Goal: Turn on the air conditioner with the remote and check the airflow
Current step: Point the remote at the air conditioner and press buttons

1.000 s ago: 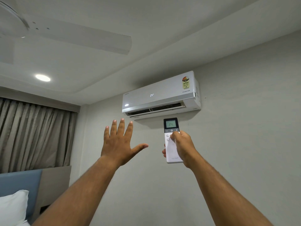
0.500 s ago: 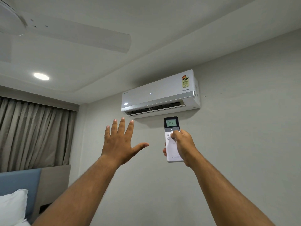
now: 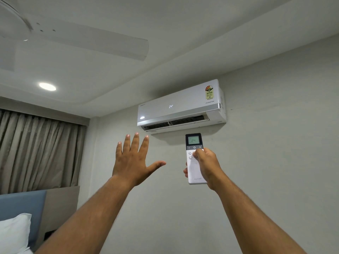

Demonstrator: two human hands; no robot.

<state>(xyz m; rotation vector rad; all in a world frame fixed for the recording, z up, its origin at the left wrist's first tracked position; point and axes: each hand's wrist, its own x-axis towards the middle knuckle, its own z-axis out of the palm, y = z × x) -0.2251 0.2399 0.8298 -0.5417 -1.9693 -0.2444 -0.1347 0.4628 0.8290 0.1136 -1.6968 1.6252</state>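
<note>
AC point(image 3: 180, 107): white unit mounted high on the wall, just under the ceiling step; its front shows "24°" and its bottom flap stands open over the dark vent.
Remote point(image 3: 194, 158): directly below the AC's right half, upright, screen end toward the AC; the screen reads "24".
Right hand point(image 3: 206, 165): closed around the remote's lower body from the right, thumb lying across the white button area just under the dark power row.
Left hand point(image 3: 133, 160): below the AC's left end, palm toward the wall, fingers spread and pointing up, thumb out toward the remote; it holds nothing, and the fingertips reach nearly level with the flap.
Change: very little against half a second ago. Both hands keep their places under the AC; the left hand stays spread in the same spot, the right keeps its grip on the remote, and both displays read 24 as before.
Fan point(image 3: 82, 41): on the ceiling, up and left of the AC.
Light point(image 3: 47, 86): lit, left of the AC.
Curtain point(image 3: 36, 153): far left of the AC, lower down.
Pillow point(image 3: 14, 233): well below and left of the AC, at the frame's corner.
</note>
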